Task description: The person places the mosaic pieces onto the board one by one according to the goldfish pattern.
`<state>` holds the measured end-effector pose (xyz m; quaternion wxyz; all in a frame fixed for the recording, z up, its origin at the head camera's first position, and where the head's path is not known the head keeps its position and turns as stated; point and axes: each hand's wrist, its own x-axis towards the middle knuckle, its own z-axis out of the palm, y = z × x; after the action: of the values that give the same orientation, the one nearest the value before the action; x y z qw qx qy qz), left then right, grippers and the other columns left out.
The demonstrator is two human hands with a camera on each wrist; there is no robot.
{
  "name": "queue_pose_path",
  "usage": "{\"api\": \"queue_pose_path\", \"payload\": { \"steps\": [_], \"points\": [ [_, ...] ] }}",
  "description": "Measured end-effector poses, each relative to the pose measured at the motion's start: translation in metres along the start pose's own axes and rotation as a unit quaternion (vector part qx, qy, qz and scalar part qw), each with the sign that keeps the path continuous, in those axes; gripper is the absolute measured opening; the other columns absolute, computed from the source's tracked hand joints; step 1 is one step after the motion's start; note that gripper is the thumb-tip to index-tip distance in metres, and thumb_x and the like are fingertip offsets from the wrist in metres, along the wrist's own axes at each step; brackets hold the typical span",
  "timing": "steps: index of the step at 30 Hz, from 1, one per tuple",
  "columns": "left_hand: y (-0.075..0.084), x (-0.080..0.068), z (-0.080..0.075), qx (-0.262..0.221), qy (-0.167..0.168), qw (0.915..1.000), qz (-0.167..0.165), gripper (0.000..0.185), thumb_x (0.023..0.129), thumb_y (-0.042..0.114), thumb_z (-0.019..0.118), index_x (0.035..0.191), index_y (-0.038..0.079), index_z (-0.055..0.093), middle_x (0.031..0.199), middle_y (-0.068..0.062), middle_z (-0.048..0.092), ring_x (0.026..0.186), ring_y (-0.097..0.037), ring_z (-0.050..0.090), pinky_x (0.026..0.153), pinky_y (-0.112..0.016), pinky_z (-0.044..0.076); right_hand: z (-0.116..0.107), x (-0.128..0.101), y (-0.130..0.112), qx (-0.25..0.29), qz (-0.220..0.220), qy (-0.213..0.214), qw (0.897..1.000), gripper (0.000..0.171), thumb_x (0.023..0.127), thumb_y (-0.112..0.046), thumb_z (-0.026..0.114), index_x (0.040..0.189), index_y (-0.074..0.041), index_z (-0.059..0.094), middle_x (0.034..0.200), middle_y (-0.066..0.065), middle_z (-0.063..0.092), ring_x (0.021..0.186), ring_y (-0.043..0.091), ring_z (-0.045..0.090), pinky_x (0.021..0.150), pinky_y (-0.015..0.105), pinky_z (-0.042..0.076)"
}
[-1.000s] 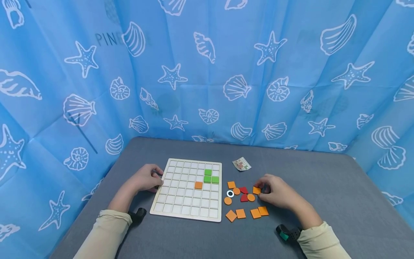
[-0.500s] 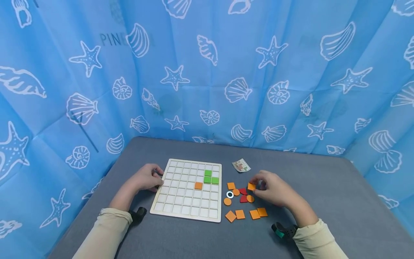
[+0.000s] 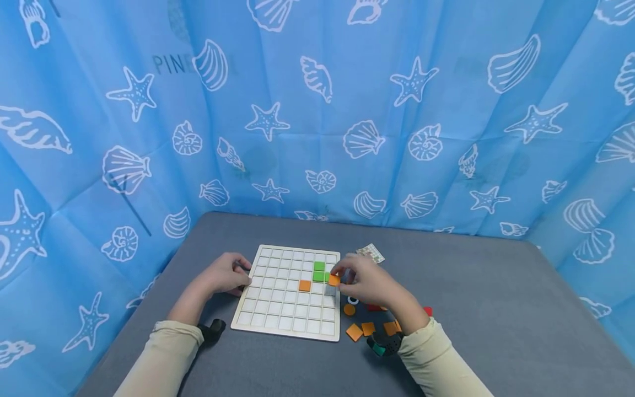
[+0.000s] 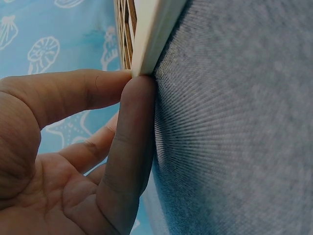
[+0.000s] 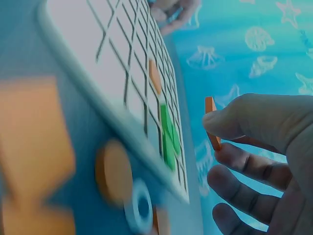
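Your right hand [image 3: 364,284] pinches an orange square [image 3: 334,279] over the grid board [image 3: 278,322], which holds four tiles with many loose pieces [image 3: 360,330] left.

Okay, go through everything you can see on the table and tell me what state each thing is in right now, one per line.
White wooden grid board: flat on the grey table, mostly unfilled.
Three green square tiles: seated in the board.
Orange square tile in the board: seated.
Orange square tile in hand: pinched, held above the board's right side.
Right hand: pinching that tile.
Left hand: fingers touching the board's left edge.
Loose orange and red pieces: lying on the table.
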<state>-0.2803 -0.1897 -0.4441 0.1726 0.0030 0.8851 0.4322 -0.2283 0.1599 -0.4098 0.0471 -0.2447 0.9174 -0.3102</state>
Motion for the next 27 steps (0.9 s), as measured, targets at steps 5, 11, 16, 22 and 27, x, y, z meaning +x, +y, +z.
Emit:
{"api": "queue_pose_path", "payload": {
  "steps": [5,11,16,22,27],
  "points": [
    [-0.001,0.001,0.001,-0.004,0.001,1.0000,0.000,0.036,0.082,0.004,0.068,0.116,0.001,0.058,0.090,-0.014,0.060,0.075,-0.022,0.063,0.064,-0.037,0.060,0.018,0.015,-0.014,0.016,-0.022,-0.025,0.999,0.024,0.087,-0.014,0.070,0.111,-0.015,0.070,0.103,0.000,0.064,0.076,0.012,0.060,0.062,0.025,0.052],
    [-0.001,0.002,0.000,-0.007,0.001,1.0000,0.000,0.037,0.082,0.004,0.068,0.117,0.000,0.058,0.091,-0.015,0.061,0.075,-0.023,0.064,0.064,-0.037,0.060,0.035,0.025,-0.025,0.004,-0.033,-0.042,0.999,0.024,0.087,-0.018,0.072,0.111,-0.015,0.071,0.100,-0.003,0.065,0.077,0.009,0.060,0.068,0.023,0.052],
    [-0.001,0.001,-0.001,-0.006,-0.001,1.0000,-0.002,0.037,0.083,0.005,0.068,0.118,0.001,0.057,0.092,-0.015,0.061,0.075,-0.023,0.065,0.064,-0.037,0.060,0.044,0.028,-0.028,-0.002,-0.031,-0.051,0.998,0.024,0.085,-0.019,0.074,0.109,-0.016,0.072,0.099,-0.005,0.066,0.077,0.009,0.060,0.068,0.021,0.050],
    [0.001,0.000,-0.002,-0.007,-0.005,1.0000,-0.001,0.037,0.084,0.005,0.066,0.119,0.001,0.057,0.093,-0.015,0.061,0.074,-0.023,0.065,0.065,-0.037,0.060,0.048,0.030,-0.029,-0.005,-0.035,-0.056,0.998,0.022,0.084,-0.016,0.072,0.106,-0.017,0.072,0.098,-0.004,0.065,0.076,0.015,0.060,0.066,0.021,0.048],
    [0.002,-0.002,-0.001,-0.005,-0.002,1.0000,-0.004,0.037,0.084,0.005,0.066,0.119,0.000,0.057,0.092,-0.015,0.061,0.074,-0.023,0.065,0.064,-0.037,0.060,0.050,0.030,-0.028,-0.014,-0.030,-0.059,0.998,0.021,0.084,-0.017,0.072,0.105,-0.019,0.072,0.098,-0.005,0.064,0.072,0.009,0.056,0.063,0.020,0.047]
  ]
}}
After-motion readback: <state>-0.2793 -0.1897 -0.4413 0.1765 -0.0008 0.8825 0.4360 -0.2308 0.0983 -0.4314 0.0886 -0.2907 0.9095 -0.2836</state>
